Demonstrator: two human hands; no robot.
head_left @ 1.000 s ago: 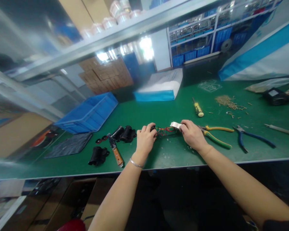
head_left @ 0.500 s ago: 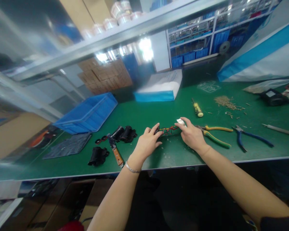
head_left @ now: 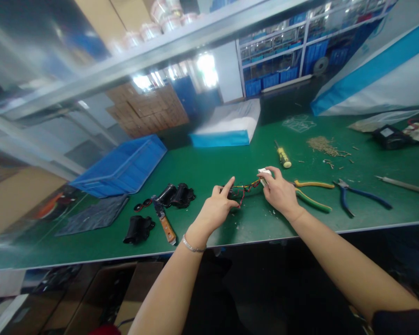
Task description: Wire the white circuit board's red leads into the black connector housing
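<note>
My left hand (head_left: 219,207) is closed on a small dark part, mostly hidden behind the fingers, from which thin red, yellow and black wires (head_left: 247,187) run to the right. At their other end, my right hand (head_left: 278,191) pinches a small white piece (head_left: 264,173); its exact kind is unclear. The wires hang between both hands just over the green bench (head_left: 209,165). Right of my right hand lie yellow-green handled pliers (head_left: 316,184), partly hidden by it. A knife with a wooden handle (head_left: 167,228) rests left of my left hand.
Black plastic housings (head_left: 138,229) and a blue crate (head_left: 120,167) are on the left. To the right lie a yellow screwdriver (head_left: 282,157), a pile of screws (head_left: 323,145), blue-handled pliers (head_left: 365,195) and a pencil-like tool (head_left: 403,184). A white-and-blue package (head_left: 226,132) stands at the back.
The white piece has tilted and shows more of its side. A red wire now hangs in a loop near my left fingers. The view has shifted slightly.
</note>
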